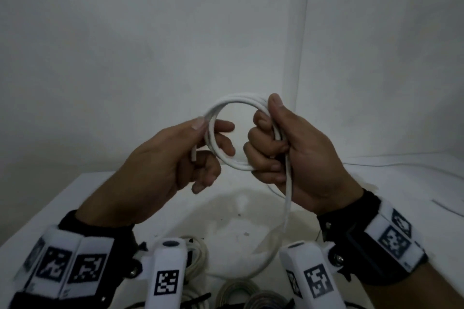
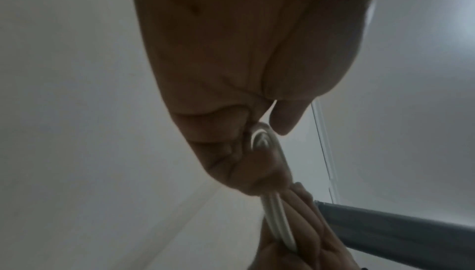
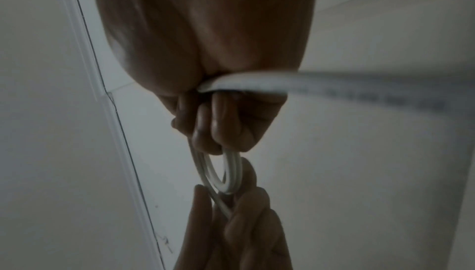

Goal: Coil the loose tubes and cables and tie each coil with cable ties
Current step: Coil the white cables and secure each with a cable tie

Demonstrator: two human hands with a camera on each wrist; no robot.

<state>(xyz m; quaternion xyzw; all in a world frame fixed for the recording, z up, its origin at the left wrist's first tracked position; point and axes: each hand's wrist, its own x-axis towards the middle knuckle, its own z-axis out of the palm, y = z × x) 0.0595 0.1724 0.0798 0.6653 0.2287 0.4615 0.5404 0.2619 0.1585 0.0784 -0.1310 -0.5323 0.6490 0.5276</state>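
A white cable is wound into a small coil point(image 1: 234, 101) held up in front of the wall, above the table. My left hand point(image 1: 200, 138) pinches the coil's left side between thumb and fingers, with the cable's cut end poking out by the palm. My right hand point(image 1: 271, 138) grips the coil's right side in a closed fist. The loose tail point(image 1: 287, 198) hangs from the right fist down to the table. The wrist views show the coil point(image 3: 226, 175) between both hands and the strands point(image 2: 276, 219) running into the right fingers.
Other coiled cables point(image 1: 237, 291) lie at the near edge of the white table point(image 1: 82, 190), partly hidden by the wrist cameras. A thin wire point(image 1: 391, 164) runs along the table at the far right. A white wall stands close behind.
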